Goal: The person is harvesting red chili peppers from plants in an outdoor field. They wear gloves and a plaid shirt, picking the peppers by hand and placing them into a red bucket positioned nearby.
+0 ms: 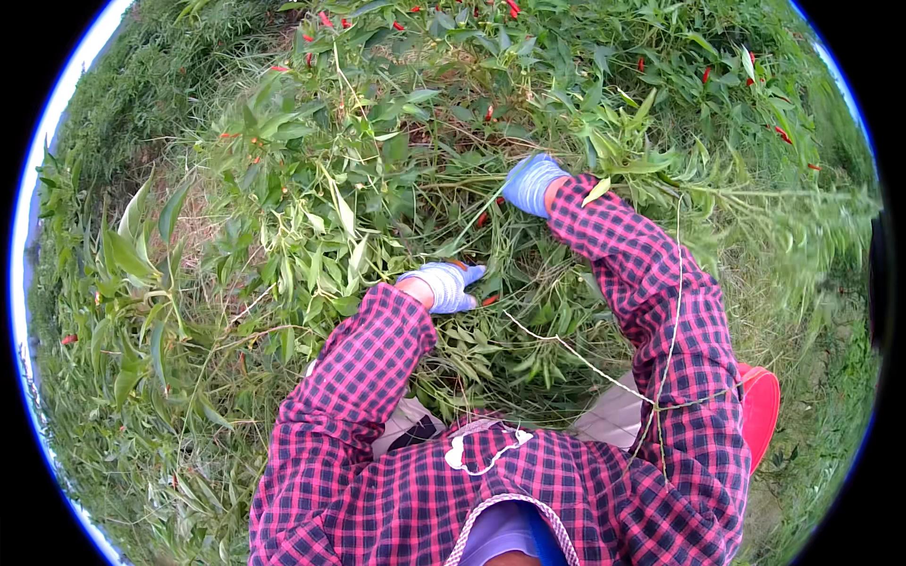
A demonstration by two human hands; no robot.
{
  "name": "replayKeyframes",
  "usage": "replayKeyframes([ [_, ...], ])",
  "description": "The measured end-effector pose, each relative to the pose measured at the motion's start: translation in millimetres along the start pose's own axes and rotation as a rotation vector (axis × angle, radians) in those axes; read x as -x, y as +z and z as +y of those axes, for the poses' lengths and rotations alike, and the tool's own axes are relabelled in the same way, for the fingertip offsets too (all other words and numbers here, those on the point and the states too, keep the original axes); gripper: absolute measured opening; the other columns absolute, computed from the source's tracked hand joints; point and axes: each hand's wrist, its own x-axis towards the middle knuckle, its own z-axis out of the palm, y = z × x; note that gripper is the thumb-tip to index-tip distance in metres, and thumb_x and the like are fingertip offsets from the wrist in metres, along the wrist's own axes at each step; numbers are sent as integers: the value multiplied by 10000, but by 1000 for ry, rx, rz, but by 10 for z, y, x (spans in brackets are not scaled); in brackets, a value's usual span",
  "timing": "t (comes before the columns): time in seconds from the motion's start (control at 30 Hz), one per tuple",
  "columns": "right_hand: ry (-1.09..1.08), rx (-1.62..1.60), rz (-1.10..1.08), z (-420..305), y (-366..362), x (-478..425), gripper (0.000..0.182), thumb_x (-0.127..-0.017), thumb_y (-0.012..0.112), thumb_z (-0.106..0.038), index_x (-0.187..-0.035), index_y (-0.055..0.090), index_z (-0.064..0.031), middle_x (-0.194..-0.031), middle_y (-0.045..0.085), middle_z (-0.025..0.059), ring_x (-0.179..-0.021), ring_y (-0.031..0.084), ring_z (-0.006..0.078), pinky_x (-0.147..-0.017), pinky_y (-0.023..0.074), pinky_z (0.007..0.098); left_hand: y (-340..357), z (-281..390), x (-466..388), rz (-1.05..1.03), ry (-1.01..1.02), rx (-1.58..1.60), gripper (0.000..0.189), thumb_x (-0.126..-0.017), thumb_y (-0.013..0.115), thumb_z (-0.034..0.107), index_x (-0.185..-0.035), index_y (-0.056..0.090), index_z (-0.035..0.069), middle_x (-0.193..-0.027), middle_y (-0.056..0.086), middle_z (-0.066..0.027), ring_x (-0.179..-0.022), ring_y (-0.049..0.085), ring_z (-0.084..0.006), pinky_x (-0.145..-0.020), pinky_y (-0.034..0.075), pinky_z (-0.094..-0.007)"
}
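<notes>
My left hand (447, 286), in a pale blue glove, is low among leafy chili plants (333, 226). Its thumb and forefinger are spread, with no object visible between them. A red chili pepper (490, 300) lies just past the thumb, and an orange-red chili (459, 265) shows at the glove's upper edge. Farther forward and to the right, my right hand (534, 185) wears a similar glove and is curled around long green grass blades (478, 218), which run down towards the left hand. Its fingertips are hidden. Another red chili (483, 219) hangs in the foliage below it.
Chili plants with several red fruits (513, 8) spread across the far side. A leafy branch (637, 159) crosses near my right forearm. Thin cords (655, 407) hang before my right sleeve. A red container (760, 416) is beside my right elbow. Dry grass (198, 226) covers ground at left.
</notes>
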Motion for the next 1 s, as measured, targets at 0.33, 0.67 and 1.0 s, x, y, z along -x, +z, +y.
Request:
replayKeyframes([
  [0.33,-244,-396,62,-823,-168,98,203,-633,537,-131,-815,598,-67,-785,591,154,-714,573,311,-626,460,373,125,218,-64,180,214,-67,562,-714,505,245,-1232,304,157,-1202,374,-128,-1011,447,-311,-845,365,-370],
  [0.67,-79,-281,-171,18,289,271,274,-650,549,-181,-883,593,-44,-850,583,160,-782,565,284,-691,445,356,-64,138,-237,438,-133,215,599,-698,448,103,-1255,238,166,-1067,480,-179,-940,488,-318,-804,388,-363],
  [1.0,243,-792,370,325,316,-156,329,-683,545,-284,-913,573,-50,-868,573,161,-811,539,298,-728,413,363,-69,217,-329,66,-68,-130,532,-651,527,78,-1158,401,178,-1145,439,-72,-1036,445,-247,-825,381,-319],
])
